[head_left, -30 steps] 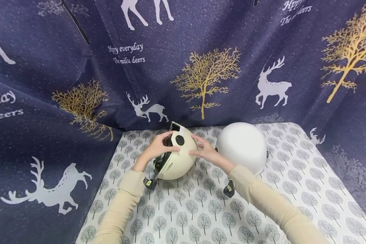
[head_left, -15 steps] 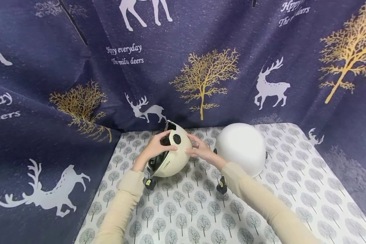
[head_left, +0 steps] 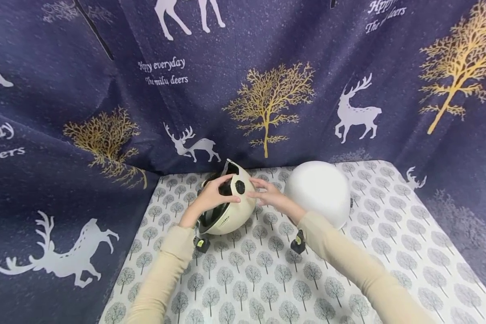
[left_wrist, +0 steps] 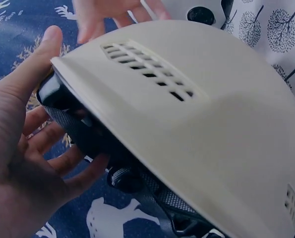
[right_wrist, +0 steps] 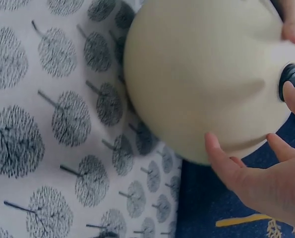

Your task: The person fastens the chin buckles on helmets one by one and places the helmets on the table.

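A cream safety helmet (head_left: 234,215) lies tipped on its side on the table, its opening facing left. Dark lining and straps (left_wrist: 129,179) show under its rim in the left wrist view, beside the vented shell (left_wrist: 226,114). My left hand (head_left: 210,197) grips the rim, thumb outside and fingers reaching inside. On the right, my right hand (head_left: 270,196) touches the shell near the round black piece (head_left: 240,187) with spread, nearly straight fingers. The right wrist view shows the same right hand (right_wrist: 266,183) at the smooth crown.
Just right of my right hand stands a white helmet (head_left: 317,193), dome up. The table wears a white tree-print cloth (head_left: 263,279). A dark blue curtain (head_left: 210,99) with deer and trees rises behind and at both sides.
The cream helmet has shifted slightly left and turned, so more of its dark inside shows. Both hands have moved along with it. The white helmet stays in place.
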Available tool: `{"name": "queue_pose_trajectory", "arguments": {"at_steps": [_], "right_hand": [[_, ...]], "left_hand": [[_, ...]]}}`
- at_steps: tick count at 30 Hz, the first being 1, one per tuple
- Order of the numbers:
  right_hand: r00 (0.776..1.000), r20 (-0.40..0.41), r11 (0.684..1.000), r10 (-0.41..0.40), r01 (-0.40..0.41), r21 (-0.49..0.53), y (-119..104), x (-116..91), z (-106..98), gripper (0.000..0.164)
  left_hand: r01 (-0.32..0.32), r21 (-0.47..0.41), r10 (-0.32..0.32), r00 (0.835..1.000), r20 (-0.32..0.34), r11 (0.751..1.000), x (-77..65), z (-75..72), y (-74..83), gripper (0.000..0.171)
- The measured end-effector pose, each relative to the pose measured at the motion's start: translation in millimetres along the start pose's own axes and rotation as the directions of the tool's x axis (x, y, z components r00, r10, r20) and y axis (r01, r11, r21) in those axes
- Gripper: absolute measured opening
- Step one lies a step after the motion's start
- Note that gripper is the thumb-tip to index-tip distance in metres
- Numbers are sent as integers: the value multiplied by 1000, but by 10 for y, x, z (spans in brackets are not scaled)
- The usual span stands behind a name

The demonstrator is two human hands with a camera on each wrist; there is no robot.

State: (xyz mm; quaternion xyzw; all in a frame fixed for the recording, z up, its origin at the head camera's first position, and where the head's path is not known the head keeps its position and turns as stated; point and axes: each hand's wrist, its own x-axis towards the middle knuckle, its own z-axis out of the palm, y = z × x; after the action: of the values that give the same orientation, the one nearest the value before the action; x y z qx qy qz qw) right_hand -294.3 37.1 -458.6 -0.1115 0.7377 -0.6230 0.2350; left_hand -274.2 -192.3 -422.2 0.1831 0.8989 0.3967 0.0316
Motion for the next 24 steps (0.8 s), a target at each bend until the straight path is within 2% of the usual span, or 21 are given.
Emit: {"name": "queue_pose_trajectory", "arguments": {"at_steps": [5,11,24], "right_hand": [[1000,13,1000,11,-11,-8,-132,-20,45,66],[999,-13,998,39,-39,-47,-245,-96,110,69],[999,-29,999,25,-26,-37,-202,-105,155,74]], "left_hand": [[-24,55,24,1000,4,998,14,16,57,82],[-39,85,37,999,33,996,-23,52,115,85],[-60,99,56,998,41,993,-83,101,118,91]]}}
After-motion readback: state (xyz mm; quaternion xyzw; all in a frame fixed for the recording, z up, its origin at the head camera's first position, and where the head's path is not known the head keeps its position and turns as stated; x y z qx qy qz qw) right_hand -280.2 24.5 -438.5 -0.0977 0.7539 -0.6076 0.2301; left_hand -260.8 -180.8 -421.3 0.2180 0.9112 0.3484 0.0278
